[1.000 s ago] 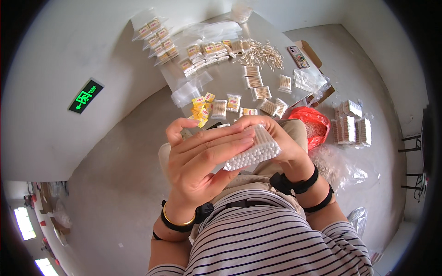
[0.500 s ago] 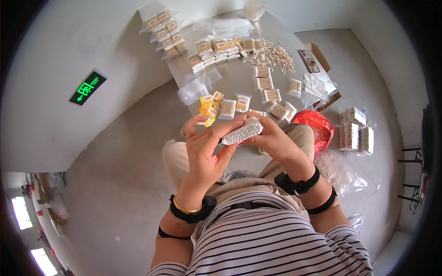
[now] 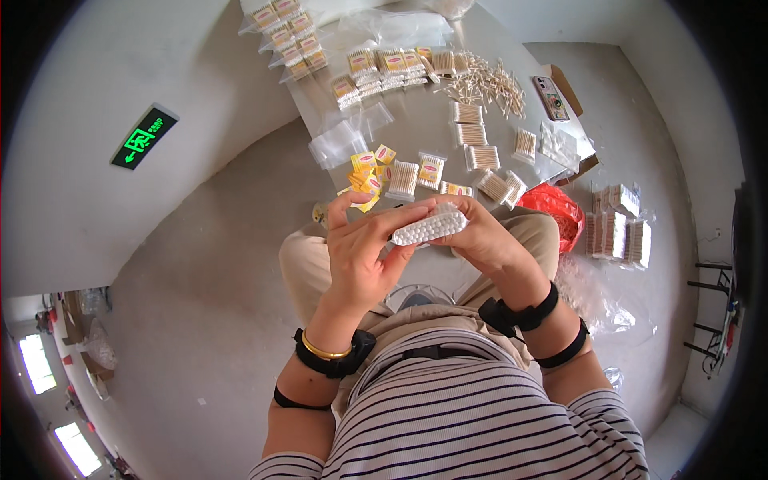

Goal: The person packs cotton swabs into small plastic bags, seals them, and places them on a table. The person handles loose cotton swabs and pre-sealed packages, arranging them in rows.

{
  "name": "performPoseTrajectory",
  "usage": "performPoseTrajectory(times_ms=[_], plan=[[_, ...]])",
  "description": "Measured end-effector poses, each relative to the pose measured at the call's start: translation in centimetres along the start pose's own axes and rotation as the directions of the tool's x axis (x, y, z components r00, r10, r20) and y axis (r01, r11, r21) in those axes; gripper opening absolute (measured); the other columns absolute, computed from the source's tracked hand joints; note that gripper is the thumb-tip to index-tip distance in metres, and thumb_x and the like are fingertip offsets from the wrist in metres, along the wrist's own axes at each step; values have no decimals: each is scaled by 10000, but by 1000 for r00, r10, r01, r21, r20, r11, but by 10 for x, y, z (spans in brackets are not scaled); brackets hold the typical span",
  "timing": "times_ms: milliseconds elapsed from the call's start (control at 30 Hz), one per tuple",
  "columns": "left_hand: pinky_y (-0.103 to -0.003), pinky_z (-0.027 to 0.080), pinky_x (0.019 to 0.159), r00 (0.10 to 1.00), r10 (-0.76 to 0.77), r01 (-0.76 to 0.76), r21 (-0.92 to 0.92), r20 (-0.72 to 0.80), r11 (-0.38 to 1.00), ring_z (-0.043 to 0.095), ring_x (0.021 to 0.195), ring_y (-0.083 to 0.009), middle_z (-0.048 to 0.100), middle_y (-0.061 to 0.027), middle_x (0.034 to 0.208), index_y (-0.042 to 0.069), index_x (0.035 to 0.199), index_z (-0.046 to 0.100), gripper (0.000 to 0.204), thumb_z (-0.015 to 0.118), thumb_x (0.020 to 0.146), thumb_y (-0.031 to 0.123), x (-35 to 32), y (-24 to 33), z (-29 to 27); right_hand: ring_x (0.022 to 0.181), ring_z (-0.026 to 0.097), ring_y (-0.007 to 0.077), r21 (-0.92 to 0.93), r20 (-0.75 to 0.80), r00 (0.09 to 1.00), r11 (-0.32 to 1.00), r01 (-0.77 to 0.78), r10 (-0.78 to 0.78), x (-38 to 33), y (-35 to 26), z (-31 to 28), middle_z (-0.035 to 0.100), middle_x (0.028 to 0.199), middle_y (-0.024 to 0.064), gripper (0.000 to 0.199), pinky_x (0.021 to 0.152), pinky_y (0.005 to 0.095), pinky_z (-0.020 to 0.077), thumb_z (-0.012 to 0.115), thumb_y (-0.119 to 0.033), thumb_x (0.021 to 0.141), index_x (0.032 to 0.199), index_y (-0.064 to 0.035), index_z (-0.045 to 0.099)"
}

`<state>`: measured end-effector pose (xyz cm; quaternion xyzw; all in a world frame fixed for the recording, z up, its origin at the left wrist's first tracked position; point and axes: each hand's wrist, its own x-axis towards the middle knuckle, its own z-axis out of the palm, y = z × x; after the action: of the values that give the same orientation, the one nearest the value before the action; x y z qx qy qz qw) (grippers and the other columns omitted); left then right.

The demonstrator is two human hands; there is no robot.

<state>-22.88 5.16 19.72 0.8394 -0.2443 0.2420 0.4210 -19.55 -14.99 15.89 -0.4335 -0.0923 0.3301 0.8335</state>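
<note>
A tightly packed bundle of cotton swabs [image 3: 430, 229] is held above my lap, its white tips facing me. My left hand [image 3: 360, 250] grips the bundle's left end between thumb and fingers, with one finger raised. Around the right end, my right hand [image 3: 485, 238] is closed, its fingers partly hidden behind the swabs. Just beyond the hands, on the table, lie yellow cards [image 3: 364, 172], a swab bundle [image 3: 402, 181] and a clear bag of swabs with a yellow card [image 3: 431, 170]. Whether the held bundle is in a bag is hard to make out.
The grey table [image 3: 416, 120] carries filled swab packs [image 3: 392, 64], loose swabs [image 3: 492, 86], clear bags [image 3: 336, 146] and a phone [image 3: 551, 99]. A red plastic bag [image 3: 564, 212] sits right of my knee. Stacked swab bundles [image 3: 612, 234] stand farther right.
The held bundle is tipped slightly, and both hands keep their grip on it. The whole view has shifted a little, with the table's things appearing farther right.
</note>
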Motion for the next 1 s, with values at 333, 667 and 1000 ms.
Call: performPoseTrajectory(times_ms=[333,667,1000], plan=[[-364,384,1004,992,-127,125,-78,-22,989,685,844,-114,767,-4,1021,107,1079,725,203,752,879,125,-10,-11,10,1060,671,160,-550,-32,999,835,-21,4,5,-17,-2,695,1169,99,451,966,319,529,760,-155,920,1301,22,598],[-302,477,955,692,-683,442,-885,234,145,651,993,-116,681,-60,1164,13,1230,637,311,676,991,207,-6,3,26,1048,625,127,-445,-68,969,876,185,-239,-6,-23,12,662,1130,66,468,948,310,502,714,-73,945,1352,10,497],[-297,505,942,591,-663,401,-881,459,-253,668,1020,-109,699,-25,1137,57,1263,616,305,598,1033,257,-4,-26,55,982,623,100,-530,-163,942,832,166,-292,10,-18,5,669,1068,50,366,896,285,500,710,-112,962,1262,37,563]])
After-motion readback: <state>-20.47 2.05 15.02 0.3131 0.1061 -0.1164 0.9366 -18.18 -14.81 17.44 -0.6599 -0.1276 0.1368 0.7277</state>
